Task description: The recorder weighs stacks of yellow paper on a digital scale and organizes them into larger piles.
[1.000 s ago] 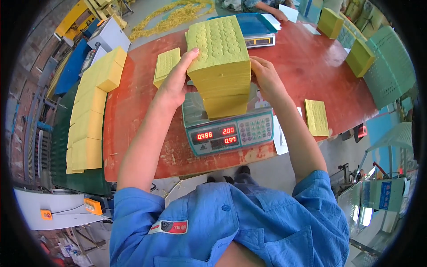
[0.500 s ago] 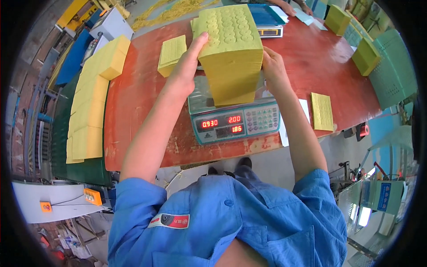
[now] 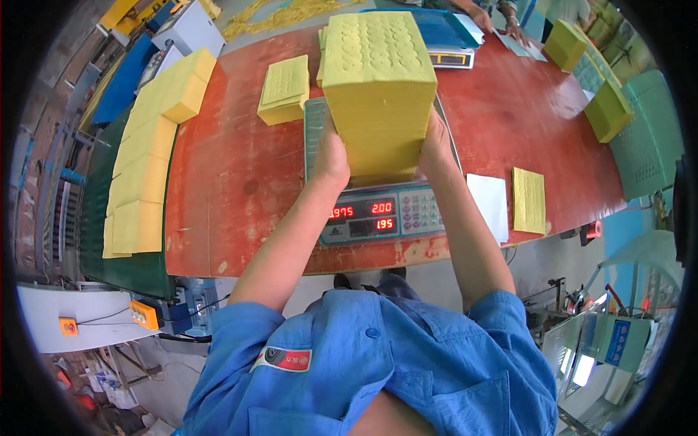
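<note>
Head view. The left hand [image 3: 331, 156] and right hand [image 3: 435, 142] are closed flat against opposite sides of a tall stack of yellow sheets [image 3: 378, 87], gripping it above the scale [image 3: 374, 211] on the red table [image 3: 233, 174]. Judged risk: the stack is held by side pressure alone, so loose lower sheets could slip out and scatter, or the top could lean and fan. Against the earlier frames, the stack is higher and nearer the camera, and both hands sit lower on its sides. A smaller yellow pile [image 3: 283, 91] lies left of the scale.
</note>
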A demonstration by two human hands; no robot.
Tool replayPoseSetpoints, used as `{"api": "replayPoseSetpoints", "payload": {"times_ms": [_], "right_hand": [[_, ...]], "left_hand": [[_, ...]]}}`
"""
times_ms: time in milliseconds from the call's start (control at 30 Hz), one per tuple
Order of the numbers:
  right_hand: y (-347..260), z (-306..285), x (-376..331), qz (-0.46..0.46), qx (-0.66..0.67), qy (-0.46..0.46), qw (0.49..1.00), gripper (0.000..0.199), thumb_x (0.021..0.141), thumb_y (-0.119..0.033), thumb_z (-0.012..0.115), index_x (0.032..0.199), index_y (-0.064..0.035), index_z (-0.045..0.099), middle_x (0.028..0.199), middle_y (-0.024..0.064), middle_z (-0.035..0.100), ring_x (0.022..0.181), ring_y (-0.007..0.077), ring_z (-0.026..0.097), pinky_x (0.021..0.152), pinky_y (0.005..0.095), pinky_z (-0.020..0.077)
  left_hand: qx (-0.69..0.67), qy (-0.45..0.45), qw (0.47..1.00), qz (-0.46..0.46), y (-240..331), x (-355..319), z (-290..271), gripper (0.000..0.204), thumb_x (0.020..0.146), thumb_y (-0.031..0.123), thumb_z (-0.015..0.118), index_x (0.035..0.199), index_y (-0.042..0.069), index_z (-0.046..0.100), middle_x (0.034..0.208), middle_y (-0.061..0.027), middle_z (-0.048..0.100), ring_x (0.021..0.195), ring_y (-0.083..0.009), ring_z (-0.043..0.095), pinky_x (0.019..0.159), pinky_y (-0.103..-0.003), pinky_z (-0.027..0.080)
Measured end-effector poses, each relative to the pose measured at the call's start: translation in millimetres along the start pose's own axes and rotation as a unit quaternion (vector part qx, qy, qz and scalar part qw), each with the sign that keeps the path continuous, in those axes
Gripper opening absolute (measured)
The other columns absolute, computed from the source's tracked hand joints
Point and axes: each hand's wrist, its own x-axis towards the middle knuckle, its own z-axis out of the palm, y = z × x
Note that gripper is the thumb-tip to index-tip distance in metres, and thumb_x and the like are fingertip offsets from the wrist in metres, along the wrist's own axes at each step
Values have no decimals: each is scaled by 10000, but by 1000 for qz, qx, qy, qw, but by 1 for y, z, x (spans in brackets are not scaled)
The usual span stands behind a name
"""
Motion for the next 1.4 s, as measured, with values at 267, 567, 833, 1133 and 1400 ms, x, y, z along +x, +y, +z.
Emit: {"api": "replayPoseSetpoints", "payload": {"times_ms": [267, 567, 833, 1133, 1400], "right_hand": [[-2, 6, 38, 12, 61, -15, 998, 540, 999, -460, 465, 1358, -61, 520, 1239, 89, 606, 1107, 180, 579, 931, 325, 469], [-3, -8, -101, 12, -6, 56, 998, 508, 1036, -319, 388, 1438, -10, 416, 1461, 145, 445, 1379, 248, 393, 1117, 386, 302], [2, -9, -215, 11, 104, 144, 984, 453, 1029, -231, 394, 1387, 37, 463, 1413, 179, 502, 1348, 278, 441, 1104, 414, 329], [-1, -1, -241, 16, 130, 146, 981, 371, 1014, -182, 434, 1291, 31, 559, 1312, 160, 589, 1247, 262, 541, 1045, 394, 404], [-9, -19, -232, 38, 133, 149, 979, 342, 1004, -163, 447, 1249, 30, 587, 1266, 149, 613, 1199, 252, 567, 1012, 394, 431]], "left_hand": [[-42, 54, 997, -35, -3, 41, -9, 565, 1001, 496, 433, 1387, 83, 437, 1324, -45, 530, 1217, -181, 509, 1014, -346, 424], [21, -7, 1000, -14, 29, -75, -30, 695, 1017, 529, 319, 1516, 46, 287, 1576, -132, 277, 1448, -247, 257, 1161, -439, 212], [-3, -9, 997, -78, 22, -171, -61, 619, 1030, 485, 316, 1418, 12, 416, 1467, -171, 432, 1376, -263, 384, 1124, -433, 310], [27, -25, 993, -115, 26, -185, -68, 568, 1035, 467, 328, 1326, 10, 496, 1362, -164, 531, 1260, -250, 495, 1024, -410, 419], [23, -6, 990, -142, 17, -187, -57, 531, 1042, 445, 329, 1257, 8, 541, 1304, -171, 574, 1198, -246, 542, 982, -397, 449]]}}
